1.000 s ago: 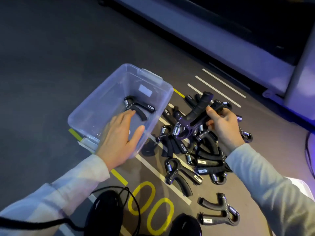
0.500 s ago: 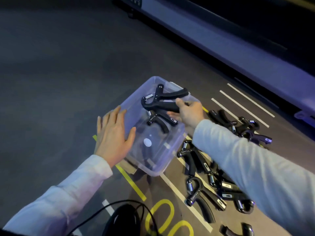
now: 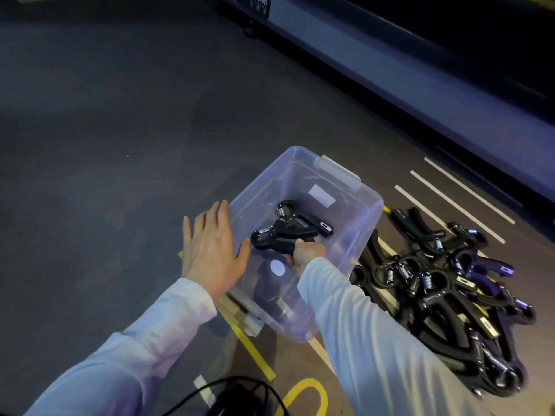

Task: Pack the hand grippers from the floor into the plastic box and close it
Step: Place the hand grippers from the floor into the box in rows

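Observation:
A clear plastic box (image 3: 357, 211) stands open on the dark floor. My left hand (image 3: 211, 250) lies flat against its left wall, fingers straight. My right hand (image 3: 306, 253) reaches down inside the box and grips the handle of a black hand gripper (image 3: 276, 240) held low over the bottom. Another black hand gripper (image 3: 303, 223) lies in the box just behind it, touching it. A pile of several black hand grippers (image 3: 444, 283) with steel springs covers the floor right of the box. The lid is not visible.
White stripes (image 3: 450, 202) and yellow tape lines (image 3: 255, 352) mark the floor around the box. A long grey machine base (image 3: 390, 73) runs across the back. A black cable (image 3: 240, 385) and a dark shoe sit at the bottom edge.
My right hand has lowered the hand gripper from above the box rim down inside the box. My left hand stays against the box's left wall.

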A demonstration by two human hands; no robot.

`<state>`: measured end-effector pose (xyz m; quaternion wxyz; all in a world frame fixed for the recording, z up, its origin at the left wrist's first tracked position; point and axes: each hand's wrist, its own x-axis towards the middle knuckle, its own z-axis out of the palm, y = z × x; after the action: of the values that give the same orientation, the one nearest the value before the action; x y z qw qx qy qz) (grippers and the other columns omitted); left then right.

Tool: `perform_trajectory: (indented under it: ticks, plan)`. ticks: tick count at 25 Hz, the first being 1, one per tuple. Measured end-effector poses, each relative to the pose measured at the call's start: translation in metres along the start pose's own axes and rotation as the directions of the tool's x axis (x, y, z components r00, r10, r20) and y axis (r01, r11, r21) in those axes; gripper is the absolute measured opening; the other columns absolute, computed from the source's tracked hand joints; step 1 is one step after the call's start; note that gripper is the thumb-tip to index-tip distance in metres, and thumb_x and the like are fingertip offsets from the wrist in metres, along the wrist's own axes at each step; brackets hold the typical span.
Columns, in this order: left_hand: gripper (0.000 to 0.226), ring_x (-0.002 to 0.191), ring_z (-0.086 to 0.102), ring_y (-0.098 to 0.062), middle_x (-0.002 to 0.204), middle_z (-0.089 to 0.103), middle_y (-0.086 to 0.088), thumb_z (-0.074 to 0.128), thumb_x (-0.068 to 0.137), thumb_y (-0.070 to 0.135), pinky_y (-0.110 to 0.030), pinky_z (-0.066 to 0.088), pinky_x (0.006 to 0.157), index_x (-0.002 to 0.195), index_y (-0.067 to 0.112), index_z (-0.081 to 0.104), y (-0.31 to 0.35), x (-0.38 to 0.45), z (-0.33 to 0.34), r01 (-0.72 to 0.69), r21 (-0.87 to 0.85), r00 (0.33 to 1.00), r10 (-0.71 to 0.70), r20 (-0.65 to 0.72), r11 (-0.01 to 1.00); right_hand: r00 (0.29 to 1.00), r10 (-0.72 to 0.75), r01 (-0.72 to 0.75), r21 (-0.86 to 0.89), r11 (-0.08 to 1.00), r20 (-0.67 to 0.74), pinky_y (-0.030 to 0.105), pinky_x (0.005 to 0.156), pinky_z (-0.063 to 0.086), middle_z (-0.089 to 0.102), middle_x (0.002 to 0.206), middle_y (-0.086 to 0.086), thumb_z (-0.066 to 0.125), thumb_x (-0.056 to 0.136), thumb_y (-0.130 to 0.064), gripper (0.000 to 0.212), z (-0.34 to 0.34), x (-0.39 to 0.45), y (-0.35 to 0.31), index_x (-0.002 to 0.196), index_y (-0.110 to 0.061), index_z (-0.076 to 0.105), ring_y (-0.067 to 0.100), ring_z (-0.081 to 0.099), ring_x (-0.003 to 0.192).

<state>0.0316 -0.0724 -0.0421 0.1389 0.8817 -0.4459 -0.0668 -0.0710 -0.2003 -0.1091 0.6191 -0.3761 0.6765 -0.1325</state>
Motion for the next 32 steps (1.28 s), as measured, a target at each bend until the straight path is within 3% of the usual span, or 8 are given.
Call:
perform_trajectory:
  ticks: [3, 8, 14, 17, 21, 25, 28, 32]
  plan:
    - [0.067, 0.117, 0.046, -0.039, 0.134, 0.047, -0.017, 0.060, 0.082, 0.029, -0.052, 0.026, 0.105, 0.136, 0.000, 0.035, 0.000, 0.002, 0.004, -0.024, -0.034, 1.000, 0.024, -0.009, 0.999, 1.000, 0.011, -0.011, 0.035, 0.999, 0.013, 0.016, 0.031, 0.043, 0.046, 0.072, 0.005, 0.038, 0.099, -0.004, 0.017, 0.004, -0.003, -0.003, 0.112, -0.007, 0.049, 0.016, 0.046, 0.057]
    - [0.066, 0.113, 0.049, -0.041, 0.134, 0.046, -0.020, 0.063, 0.080, 0.027, -0.051, 0.037, 0.099, 0.133, -0.003, 0.038, -0.003, 0.003, 0.012, -0.050, -0.074, 0.999, 0.049, -0.019, 0.996, 0.993, 0.035, -0.033, -0.022, 0.999, 0.115, 0.013, 0.037, 0.047, 0.041, 0.075, -0.001, 0.036, 0.100, -0.007, 0.037, 0.003, 0.008, 0.005, 0.136, 0.001, 0.038, 0.012, 0.047, 0.064]
    - [0.067, 0.116, 0.047, -0.040, 0.136, 0.045, -0.021, 0.065, 0.078, 0.027, -0.048, 0.037, 0.096, 0.134, -0.001, 0.039, -0.004, 0.001, 0.016, -0.053, -0.064, 0.998, 0.050, -0.037, 0.997, 0.988, 0.133, -0.138, 0.065, 0.988, 0.081, 0.019, 0.033, 0.047, 0.046, 0.077, 0.007, 0.038, 0.097, -0.002, 0.029, 0.004, 0.011, -0.001, 0.125, -0.006, 0.045, 0.019, 0.053, 0.049]
    - [0.068, 0.115, 0.048, -0.040, 0.135, 0.045, -0.021, 0.065, 0.078, 0.028, -0.048, 0.039, 0.094, 0.134, -0.001, 0.039, -0.003, 0.001, 0.017, -0.052, -0.053, 0.998, 0.050, -0.037, 0.997, 0.983, 0.181, -0.181, 0.030, 0.983, -0.011, 0.026, 0.052, 0.053, 0.047, 0.075, 0.009, 0.040, 0.093, 0.001, 0.036, 0.009, 0.016, 0.000, 0.129, -0.003, 0.045, 0.024, 0.050, 0.058]
    - [0.069, 0.117, 0.047, -0.039, 0.136, 0.044, -0.020, 0.066, 0.078, 0.027, -0.048, 0.038, 0.095, 0.135, 0.000, 0.038, -0.003, 0.001, 0.017, -0.046, -0.057, 0.998, 0.044, -0.033, 0.997, 0.991, 0.127, -0.132, -0.242, 0.961, -0.035, 0.037, 0.097, 0.049, 0.048, 0.129, 0.015, 0.041, 0.095, -0.009, 0.047, 0.017, 0.019, 0.008, 0.140, -0.001, 0.031, 0.029, 0.052, 0.115]
    - [0.069, 0.119, 0.045, -0.039, 0.138, 0.042, -0.020, 0.064, 0.079, 0.028, -0.048, 0.037, 0.096, 0.136, 0.001, 0.036, -0.003, 0.000, 0.016, -0.043, -0.059, 0.999, 0.042, -0.026, 0.997, 0.987, -0.060, -0.088, -0.806, 0.586, -0.151, 0.038, 0.112, 0.028, 0.027, 0.148, 0.020, 0.045, 0.096, -0.021, 0.061, 0.015, 0.017, 0.013, 0.143, 0.006, 0.018, 0.034, 0.028, 0.137]
    - [0.069, 0.120, 0.043, -0.039, 0.139, 0.040, -0.020, 0.063, 0.080, 0.027, -0.049, 0.036, 0.097, 0.137, 0.002, 0.035, -0.003, 0.000, 0.016, -0.048, -0.058, 0.999, 0.047, -0.013, 0.997, 0.980, -0.199, 0.057, -0.930, 0.364, -0.018, 0.034, 0.101, 0.042, 0.044, 0.139, 0.016, 0.049, 0.095, -0.018, 0.043, 0.016, 0.017, 0.019, 0.135, -0.002, 0.043, 0.028, 0.045, 0.129]
    - [0.069, 0.118, 0.045, -0.040, 0.137, 0.042, -0.020, 0.064, 0.078, 0.027, -0.049, 0.037, 0.094, 0.136, 0.001, 0.037, -0.003, 0.000, 0.017, -0.046, -0.058, 0.999, 0.045, -0.019, 0.997, 0.939, -0.320, 0.167, -0.980, 0.108, 0.125, 0.031, 0.093, 0.049, 0.040, 0.137, 0.020, 0.044, 0.096, -0.012, 0.041, 0.017, 0.014, 0.017, 0.136, -0.002, 0.044, 0.024, 0.053, 0.121]
